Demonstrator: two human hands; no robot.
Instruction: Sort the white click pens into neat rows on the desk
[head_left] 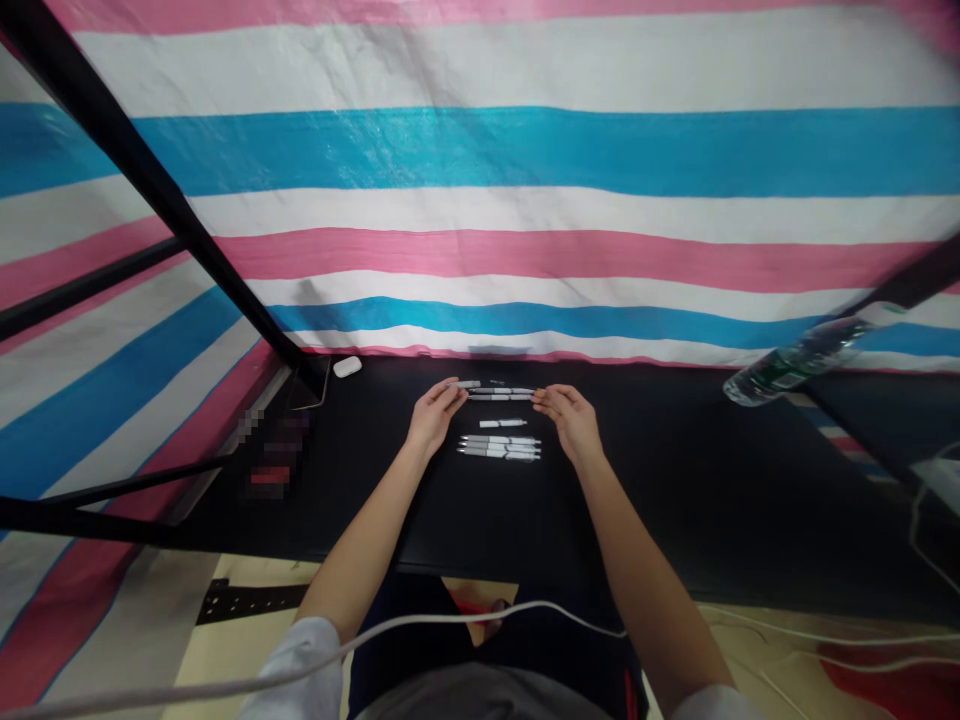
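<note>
My left hand [435,415] is closed, thumb and fingers pinching a short grey pen barrel [469,384] at the upper left of the pens. Just beside its fingertips lie two grey-and-white pens [501,395], side by side and level. At their right ends my right hand [568,415] has its fingertips pinched together; a small brownish spot shows there, too small to name. Nearer me rests a loose white pen barrel [502,423] with a clip. Below it, several grey-and-white pens [500,447] lie in a close stack, tips to the left.
Everything lies on a black table [645,480]. A white earphone case [347,367] and a phone-like flat object [311,385] sit at the back left. A clear plastic bottle [806,358] is at the right. A white cable [450,619] crosses in front of my body.
</note>
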